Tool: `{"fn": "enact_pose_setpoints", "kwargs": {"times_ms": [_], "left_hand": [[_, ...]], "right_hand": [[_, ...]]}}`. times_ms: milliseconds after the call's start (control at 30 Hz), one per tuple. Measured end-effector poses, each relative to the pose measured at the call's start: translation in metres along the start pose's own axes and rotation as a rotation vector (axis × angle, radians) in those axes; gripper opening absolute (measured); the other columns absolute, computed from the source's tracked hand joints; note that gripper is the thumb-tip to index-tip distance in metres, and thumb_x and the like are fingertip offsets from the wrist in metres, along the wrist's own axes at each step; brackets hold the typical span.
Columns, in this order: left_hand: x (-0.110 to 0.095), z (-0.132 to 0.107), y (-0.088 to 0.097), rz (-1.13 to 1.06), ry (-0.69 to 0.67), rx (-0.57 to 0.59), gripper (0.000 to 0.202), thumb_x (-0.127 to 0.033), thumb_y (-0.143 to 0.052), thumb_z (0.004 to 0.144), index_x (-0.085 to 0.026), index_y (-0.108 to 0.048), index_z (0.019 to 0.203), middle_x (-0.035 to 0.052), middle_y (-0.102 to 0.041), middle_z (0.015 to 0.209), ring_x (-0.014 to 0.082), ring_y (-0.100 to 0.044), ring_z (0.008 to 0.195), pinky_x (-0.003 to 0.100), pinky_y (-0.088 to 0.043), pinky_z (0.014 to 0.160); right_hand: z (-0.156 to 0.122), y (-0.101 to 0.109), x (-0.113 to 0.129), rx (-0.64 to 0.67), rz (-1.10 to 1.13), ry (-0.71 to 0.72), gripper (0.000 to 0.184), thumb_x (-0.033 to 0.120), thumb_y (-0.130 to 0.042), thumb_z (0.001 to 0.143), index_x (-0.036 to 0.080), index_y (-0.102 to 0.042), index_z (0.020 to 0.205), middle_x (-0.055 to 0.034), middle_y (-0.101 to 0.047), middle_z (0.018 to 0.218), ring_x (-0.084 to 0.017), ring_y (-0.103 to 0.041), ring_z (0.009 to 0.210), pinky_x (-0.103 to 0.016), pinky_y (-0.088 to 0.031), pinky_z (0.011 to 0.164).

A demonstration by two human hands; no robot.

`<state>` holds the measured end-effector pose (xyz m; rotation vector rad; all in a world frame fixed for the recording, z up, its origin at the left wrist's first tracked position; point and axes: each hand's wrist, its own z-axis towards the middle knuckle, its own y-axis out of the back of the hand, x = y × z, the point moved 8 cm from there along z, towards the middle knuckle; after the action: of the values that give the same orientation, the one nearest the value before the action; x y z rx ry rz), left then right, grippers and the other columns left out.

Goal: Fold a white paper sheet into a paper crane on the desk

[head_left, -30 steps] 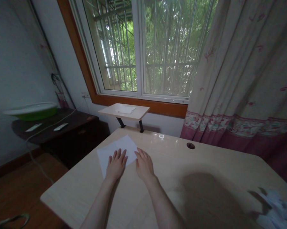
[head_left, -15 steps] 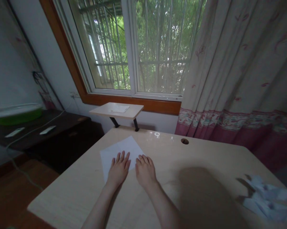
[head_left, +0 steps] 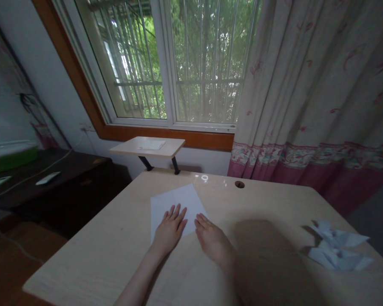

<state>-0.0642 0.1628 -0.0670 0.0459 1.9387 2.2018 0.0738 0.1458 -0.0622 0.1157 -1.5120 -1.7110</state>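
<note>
A white sheet of paper (head_left: 175, 195) lies on the light wood-look desk, in front of me and a little left of centre. My left hand (head_left: 170, 227) rests palm down on its lower part, fingers spread. Across the sheet's right edge reaches my right hand (head_left: 212, 238), its fingers stretched out close together and their tips touching the paper. The underside of both hands is hidden. Two folded white paper pieces (head_left: 338, 248) with pointed ends sit at the desk's right side, apart from my hands.
The desk (head_left: 114, 250) has a round cable hole (head_left: 239, 184) at its back edge. A small raised shelf (head_left: 121, 147) carries some white paper (head_left: 151, 145). On the left stands a dark cabinet (head_left: 66, 182) with a green basin (head_left: 12, 159). A curtain (head_left: 293, 106) hangs beside the window.
The view has swung a little to the right. The sheet and my left hand appear further right. My right hand has turned, with its fingers now pointing more to the left.
</note>
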Motion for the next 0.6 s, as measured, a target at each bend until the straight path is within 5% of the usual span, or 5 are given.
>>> {"fn": "enact_pose_setpoints", "kwargs": {"times_ms": [333,600], "left_hand": [[-0.061,-0.003,-0.007,-0.206,-0.184,0.21,0.047,-0.029,-0.038,0.097,-0.023,-0.038,0.144,0.0083,-0.023,0.154,0.0256,-0.016,0.143,0.045,-0.023,0.114],[-0.086,-0.013,-0.005,-0.334,-0.284,0.223,0.048,-0.022,-0.042,0.094,-0.021,-0.04,0.142,0.0085,-0.021,0.154,0.0226,-0.018,0.142,0.044,-0.023,0.115]], "right_hand": [[-0.051,0.033,-0.05,0.044,0.161,-0.14,0.04,0.014,-0.043,0.087,0.015,-0.063,0.122,-0.0108,-0.053,0.136,-0.021,-0.047,0.128,-0.039,-0.036,0.109],[-0.088,0.052,-0.069,0.058,0.262,-0.32,0.038,0.025,-0.047,0.087,0.02,-0.064,0.121,-0.0081,-0.052,0.137,-0.022,-0.046,0.129,-0.044,-0.033,0.11]]}}
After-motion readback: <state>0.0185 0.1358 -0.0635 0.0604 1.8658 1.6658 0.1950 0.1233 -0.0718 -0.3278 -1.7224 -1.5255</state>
